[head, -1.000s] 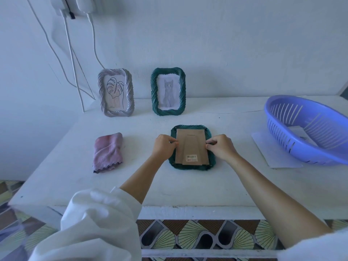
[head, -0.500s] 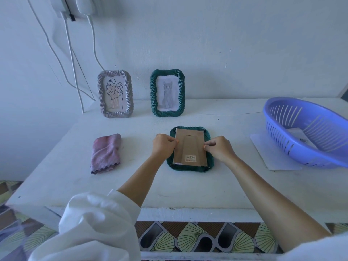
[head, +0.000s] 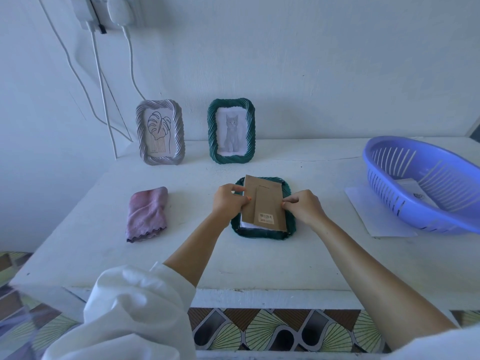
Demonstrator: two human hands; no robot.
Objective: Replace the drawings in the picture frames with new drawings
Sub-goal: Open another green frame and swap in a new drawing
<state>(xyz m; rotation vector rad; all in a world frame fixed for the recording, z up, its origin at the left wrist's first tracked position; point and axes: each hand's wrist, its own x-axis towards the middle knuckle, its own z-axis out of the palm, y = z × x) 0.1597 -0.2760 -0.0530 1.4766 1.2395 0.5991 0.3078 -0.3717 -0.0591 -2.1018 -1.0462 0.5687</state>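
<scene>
Green frame (head: pixel 261 234) lies face down on the counter (head: pixel 233 261). Left grip (head: pixel 228 201) and right grip (head: pixel 302 207) each pinch a side edge of its cardboard back (head: pixel 266 201), which sits askew.

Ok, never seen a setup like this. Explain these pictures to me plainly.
No machine here: a person works with bare hands, and every picture comes from one camera worn on their head, looking down. On the white table a green frame lies face down. The left hand and right hand each pinch a side edge of its cardboard backing, with white paper showing beneath. At the back stand a grey frame with a leaf drawing and a second green frame with a cat drawing. A pink cloth lies left; a blue basket rests partly on a paper sheet right.
</scene>
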